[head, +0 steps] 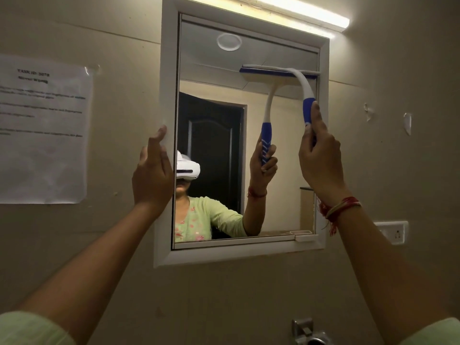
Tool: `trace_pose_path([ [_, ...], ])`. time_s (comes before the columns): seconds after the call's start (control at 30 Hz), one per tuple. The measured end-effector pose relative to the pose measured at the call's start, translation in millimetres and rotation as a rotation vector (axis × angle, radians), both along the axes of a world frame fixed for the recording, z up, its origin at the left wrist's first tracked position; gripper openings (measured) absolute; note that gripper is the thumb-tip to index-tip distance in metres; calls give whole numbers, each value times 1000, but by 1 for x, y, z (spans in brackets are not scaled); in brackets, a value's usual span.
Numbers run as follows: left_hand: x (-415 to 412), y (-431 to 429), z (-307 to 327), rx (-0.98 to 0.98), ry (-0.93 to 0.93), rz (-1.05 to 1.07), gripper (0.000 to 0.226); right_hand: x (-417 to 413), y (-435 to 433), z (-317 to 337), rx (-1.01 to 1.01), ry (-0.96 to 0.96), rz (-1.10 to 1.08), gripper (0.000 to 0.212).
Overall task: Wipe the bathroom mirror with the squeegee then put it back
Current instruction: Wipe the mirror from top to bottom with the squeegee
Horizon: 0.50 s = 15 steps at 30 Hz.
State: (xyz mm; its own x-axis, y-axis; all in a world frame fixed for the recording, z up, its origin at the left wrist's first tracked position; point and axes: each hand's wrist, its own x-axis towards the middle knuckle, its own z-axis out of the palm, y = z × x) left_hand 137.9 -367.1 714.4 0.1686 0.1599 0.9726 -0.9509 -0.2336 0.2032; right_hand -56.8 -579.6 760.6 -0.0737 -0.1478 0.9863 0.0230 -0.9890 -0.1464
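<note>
The bathroom mirror (224,215) hangs on the wall in a white frame (167,95). My right hand (319,158) grips the blue handle of a white and blue squeegee (300,80). Its blade lies flat against the glass in the mirror's upper right part, reaching the right frame edge. My left hand (153,170) rests against the left side of the frame, fingers together around its edge. The glass reflects the squeegee and the person wearing a white headset.
A strip light (311,13) glows above the mirror. A printed sheet (42,130) is taped to the wall at left. A switch plate (395,231) sits on the wall at right. A metal tap fitting (308,332) shows below.
</note>
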Motion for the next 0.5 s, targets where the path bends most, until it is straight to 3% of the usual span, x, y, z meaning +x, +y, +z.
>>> trace_pose_path([
  [0.5, 1, -1, 0, -2, 47, 2, 35, 0, 7, -72, 111, 19, 25, 61],
])
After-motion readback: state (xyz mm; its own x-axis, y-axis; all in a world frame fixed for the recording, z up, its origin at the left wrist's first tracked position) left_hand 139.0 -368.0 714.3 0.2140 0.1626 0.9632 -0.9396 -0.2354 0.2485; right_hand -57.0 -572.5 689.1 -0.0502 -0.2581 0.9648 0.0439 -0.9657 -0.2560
